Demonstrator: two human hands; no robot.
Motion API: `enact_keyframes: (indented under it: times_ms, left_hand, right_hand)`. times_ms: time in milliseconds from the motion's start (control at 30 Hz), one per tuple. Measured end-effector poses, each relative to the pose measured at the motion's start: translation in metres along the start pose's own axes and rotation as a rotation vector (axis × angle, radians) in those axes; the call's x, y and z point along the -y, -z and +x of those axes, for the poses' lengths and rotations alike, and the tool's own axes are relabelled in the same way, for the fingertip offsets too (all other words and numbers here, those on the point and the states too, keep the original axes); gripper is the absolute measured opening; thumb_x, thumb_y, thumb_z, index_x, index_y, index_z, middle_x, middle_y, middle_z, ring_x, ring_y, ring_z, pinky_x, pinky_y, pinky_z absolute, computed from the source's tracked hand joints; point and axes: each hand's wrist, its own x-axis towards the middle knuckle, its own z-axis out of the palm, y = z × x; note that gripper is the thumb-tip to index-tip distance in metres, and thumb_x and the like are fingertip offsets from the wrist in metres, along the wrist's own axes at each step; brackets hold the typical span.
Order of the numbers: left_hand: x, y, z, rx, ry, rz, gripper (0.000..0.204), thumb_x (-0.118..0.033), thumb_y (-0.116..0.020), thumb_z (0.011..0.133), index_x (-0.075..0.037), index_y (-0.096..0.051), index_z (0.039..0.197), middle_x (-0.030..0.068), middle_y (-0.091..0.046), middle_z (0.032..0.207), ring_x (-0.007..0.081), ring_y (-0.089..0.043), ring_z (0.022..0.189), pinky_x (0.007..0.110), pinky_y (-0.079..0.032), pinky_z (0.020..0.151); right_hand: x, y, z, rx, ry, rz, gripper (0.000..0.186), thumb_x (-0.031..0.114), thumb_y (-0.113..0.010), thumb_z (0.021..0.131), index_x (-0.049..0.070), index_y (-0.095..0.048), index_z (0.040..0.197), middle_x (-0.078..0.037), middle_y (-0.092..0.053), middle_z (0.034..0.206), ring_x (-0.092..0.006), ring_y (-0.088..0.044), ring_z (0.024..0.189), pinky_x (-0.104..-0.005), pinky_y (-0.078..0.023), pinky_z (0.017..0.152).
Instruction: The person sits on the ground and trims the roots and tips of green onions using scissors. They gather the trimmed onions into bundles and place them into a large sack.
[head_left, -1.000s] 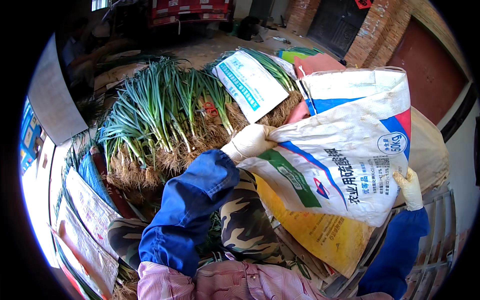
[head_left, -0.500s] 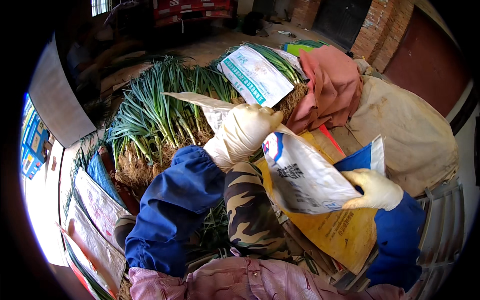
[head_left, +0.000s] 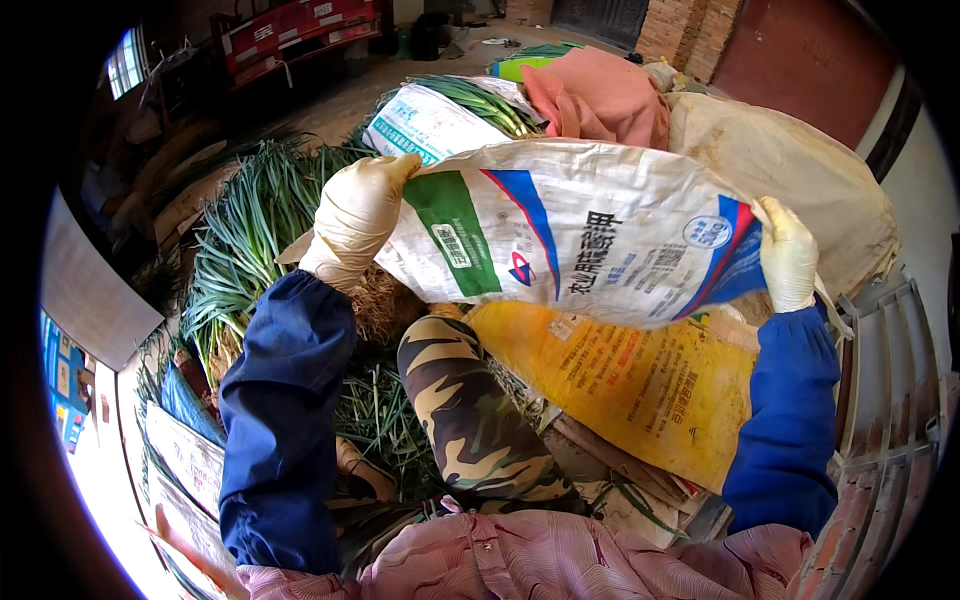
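Stretched out between both hands is a white woven sack (head_left: 620, 235) with green, blue and red printed bands. My left hand (head_left: 355, 215), in a pale glove, is closed on its left end. At the right end my gloved right hand (head_left: 788, 255) grips the sack's edge. Beneath the sack lies a yellow printed sack (head_left: 630, 385), partly covered by it. Leeks with long green leaves and brown roots (head_left: 245, 240) are heaped beyond my left forearm. My camouflage-clad knee (head_left: 460, 400) is between my arms.
A white sack (head_left: 430, 120) wraps a leek bundle at the back. Behind stand a reddish cloth (head_left: 600, 95) and a large beige covered heap (head_left: 780, 160). Metal racking (head_left: 895, 380) is at the right. Loose green leaves (head_left: 380, 415) lie by my knee; wrapped bundles (head_left: 185, 455) stand left.
The white sack has gone from folded and bunched to spread wide. My left hand has moved left and my right hand has risen, pulling it out between them. The view has shifted too.
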Motion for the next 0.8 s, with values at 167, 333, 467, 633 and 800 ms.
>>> enact_keyframes:
  times_ms: [167, 333, 467, 633, 800]
  left_hand:
    - [-0.051, 0.010, 0.024, -0.323, -0.162, 0.049, 0.035, 0.002, -0.059, 0.081, -0.009, -0.066, 0.113, 0.0130, -0.069, 0.098, 0.0305, -0.066, 0.089, 0.037, -0.053, 0.076]
    - [-0.071, -0.054, -0.021, -0.019, -0.380, 0.050, 0.045, -0.006, -0.068, 0.072, -0.010, -0.066, 0.117, 0.0091, -0.069, 0.109, 0.0265, -0.065, 0.105, 0.039, -0.051, 0.092]
    - [-0.063, -0.117, -0.057, 0.359, -0.368, -0.019, 0.043, -0.014, -0.062, 0.069, -0.009, -0.063, 0.112, 0.0066, -0.066, 0.106, 0.0257, -0.062, 0.106, 0.036, -0.049, 0.089]
    - [-0.084, -0.201, -0.082, 0.565, -0.214, 0.240, 0.017, -0.015, -0.058, 0.076, -0.012, -0.064, 0.091, 0.0020, -0.064, 0.085, 0.0231, -0.062, 0.089, 0.036, -0.048, 0.079]
    - [-0.113, -0.242, -0.119, 0.835, -0.157, 0.215, 0.016, -0.014, -0.057, 0.079, -0.008, -0.070, 0.084, 0.0107, -0.069, 0.079, 0.0286, -0.068, 0.076, 0.042, -0.053, 0.065]
  right_hand:
    - [-0.035, 0.057, -0.017, -0.189, -0.068, -0.087, 0.039, -0.010, -0.051, 0.082, 0.004, -0.061, 0.116, -0.013, -0.063, 0.113, -0.0302, -0.061, 0.106, -0.0357, -0.048, 0.091]
    - [-0.045, 0.054, -0.153, 0.122, 0.040, -0.251, 0.038, -0.008, -0.054, 0.079, 0.006, -0.062, 0.114, -0.014, -0.064, 0.111, -0.0333, -0.059, 0.107, -0.0415, -0.047, 0.094]
    - [0.000, -0.002, -0.244, 0.350, -0.019, -0.148, 0.032, 0.005, -0.057, 0.078, 0.007, -0.066, 0.108, -0.012, -0.065, 0.108, -0.0311, -0.058, 0.108, -0.0436, -0.045, 0.096]
    - [0.004, -0.052, -0.322, 0.503, -0.074, 0.015, 0.031, 0.009, -0.052, 0.080, 0.009, -0.068, 0.106, -0.009, -0.066, 0.108, -0.0285, -0.059, 0.105, -0.0428, -0.044, 0.095]
    - [-0.008, -0.066, -0.383, 0.677, -0.121, 0.065, 0.029, 0.010, -0.052, 0.080, 0.010, -0.069, 0.103, -0.009, -0.067, 0.108, -0.0283, -0.060, 0.106, -0.0433, -0.043, 0.096]
